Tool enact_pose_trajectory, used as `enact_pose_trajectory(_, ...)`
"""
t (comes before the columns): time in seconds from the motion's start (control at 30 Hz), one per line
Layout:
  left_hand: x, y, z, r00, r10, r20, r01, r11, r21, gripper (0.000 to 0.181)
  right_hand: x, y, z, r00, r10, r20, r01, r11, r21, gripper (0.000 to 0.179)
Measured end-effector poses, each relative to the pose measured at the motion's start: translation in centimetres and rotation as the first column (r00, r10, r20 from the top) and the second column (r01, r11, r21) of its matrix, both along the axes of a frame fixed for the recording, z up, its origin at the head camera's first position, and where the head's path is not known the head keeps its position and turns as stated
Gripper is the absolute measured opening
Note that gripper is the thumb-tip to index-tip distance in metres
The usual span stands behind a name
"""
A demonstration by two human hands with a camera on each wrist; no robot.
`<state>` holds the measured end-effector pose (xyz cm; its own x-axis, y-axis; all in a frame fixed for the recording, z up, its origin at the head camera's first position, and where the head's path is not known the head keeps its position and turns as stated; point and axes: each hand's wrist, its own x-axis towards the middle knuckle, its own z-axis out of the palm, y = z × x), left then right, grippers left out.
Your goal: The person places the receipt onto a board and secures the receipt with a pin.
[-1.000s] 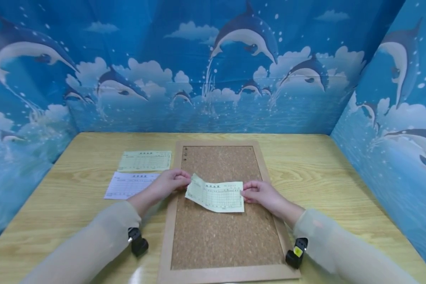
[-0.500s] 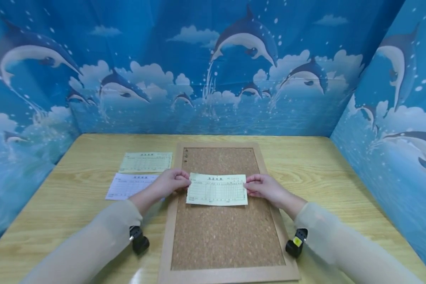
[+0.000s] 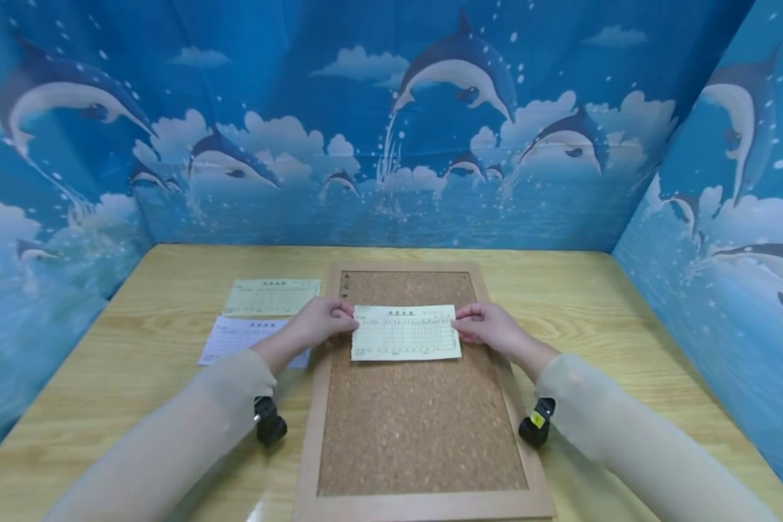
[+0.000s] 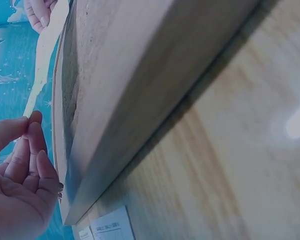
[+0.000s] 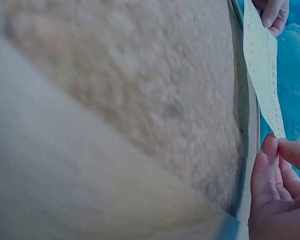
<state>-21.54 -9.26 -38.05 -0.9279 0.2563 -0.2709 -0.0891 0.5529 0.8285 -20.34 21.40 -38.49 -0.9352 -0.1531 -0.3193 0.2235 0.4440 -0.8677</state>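
A pale green printed form (image 3: 406, 335) is stretched between the two hands over the upper part of a framed cork board (image 3: 417, 428). The left hand (image 3: 316, 323) pinches its left edge between thumb and forefinger; the left wrist view shows this same left hand (image 4: 22, 185) with the other fingers curled. On the opposite side, the right hand (image 3: 494, 326) pinches the right edge. In the right wrist view, the form (image 5: 262, 65) stands off the cork surface, sloping between both hands. Its printed side faces up, with a table grid and a heading.
Left of the board, a second pale green form (image 3: 272, 296) lies on the wooden table (image 3: 150, 326), with a white form (image 3: 235, 339) in front of it, partly covered by the left arm. Small dark pins (image 3: 345, 285) stand in the board's top left corner. A dolphin-print curtain (image 3: 391, 196) surrounds the table.
The form has gone from bent and tilted to flat and straight, and both hands have carried it slightly toward the board's far end.
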Motion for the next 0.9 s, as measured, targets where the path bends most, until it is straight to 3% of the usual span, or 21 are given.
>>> enact_pose_trajectory(0.5,-1.7,1.0,0.7,0.998,-0.020,-0.062,0.014,0.994,-0.109,0.019,-1.5,0.4,0.2,0.999,0.007,-0.043,-0.005,0.998,0.058,0.026)
enact_pose_trajectory(0.9,-2.9,1.3,0.8,0.998,-0.010,-0.056,0.001,0.988,-0.157,0.015,-2.4,0.1,0.5,0.999,0.004,-0.034,0.000,0.994,0.108,0.028)
